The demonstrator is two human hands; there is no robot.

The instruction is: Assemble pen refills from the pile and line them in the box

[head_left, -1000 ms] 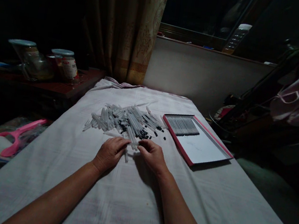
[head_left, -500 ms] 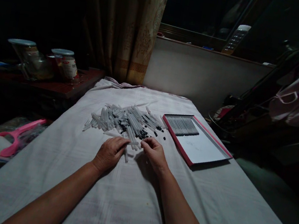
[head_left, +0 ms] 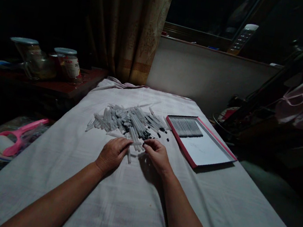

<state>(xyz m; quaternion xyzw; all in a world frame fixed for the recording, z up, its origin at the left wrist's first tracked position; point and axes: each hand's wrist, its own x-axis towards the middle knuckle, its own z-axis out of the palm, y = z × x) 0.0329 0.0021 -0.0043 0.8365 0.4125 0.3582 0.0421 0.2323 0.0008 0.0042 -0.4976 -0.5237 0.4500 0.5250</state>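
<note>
My left hand [head_left: 113, 154] is closed in a pinch around a translucent white pen barrel [head_left: 136, 143], whose free end points right. Facing it, my right hand [head_left: 157, 155] pinches a small black pen plug [head_left: 144, 145] between thumb and fingertips. A small gap seems to separate plug and barrel end. Just beyond both hands lies a loose pile of pale pen barrels [head_left: 113, 118], with small black pieces [head_left: 167, 140] at its right side. To the right of the pile, a shallow red-edged box [head_left: 182, 149] holds a neat row of black-ended pens [head_left: 186, 128] along its far side.
A pale checked cloth [head_left: 108, 206] covers the work surface. At left, lidded jars [head_left: 71, 66] stand on a dark red side table [head_left: 87, 80], with a pink-handled item [head_left: 18, 138] below. Behind are a curtain [head_left: 141, 31] and a window sill with a bottle [head_left: 242, 39].
The view has shifted slightly. The black plug now shows in my right fingertips, and more of the barrel in my left hand is visible, pointing toward it. The pile and box look unchanged.
</note>
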